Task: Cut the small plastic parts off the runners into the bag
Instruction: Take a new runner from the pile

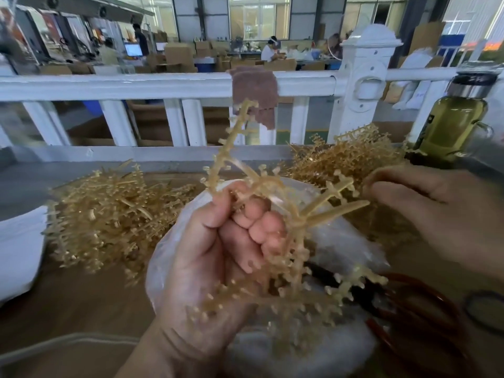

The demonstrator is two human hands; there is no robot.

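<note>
Runners [272, 203] still studded with small parts sit bunched in my left hand [218, 257], fingers curled round them, above the bag [341, 241]. My right hand [436, 211] hovers loosely spread, holding nothing. Cutting seems not begun; next it needs the red-handled cutters [379, 330] at the bag's right edge.

Runners [272, 192] up front: pale amber-tan, semi-clear, w/ lighter cream nubs. L pile [109, 214] & R pile [346, 154]: same straw-gold, no pattern. Bag [341, 241]: milky white, see-thru. Tabletop [68, 296]: plain mid brown. Railing [136, 85]: white. Cloth [256, 91] on it: dusty brown-mauve. Bottle [452, 126]: olive-green liquid, silver band, black cap. Loops [377, 332] by bag: red-orange. Tub [19, 255] far L: white.
</note>
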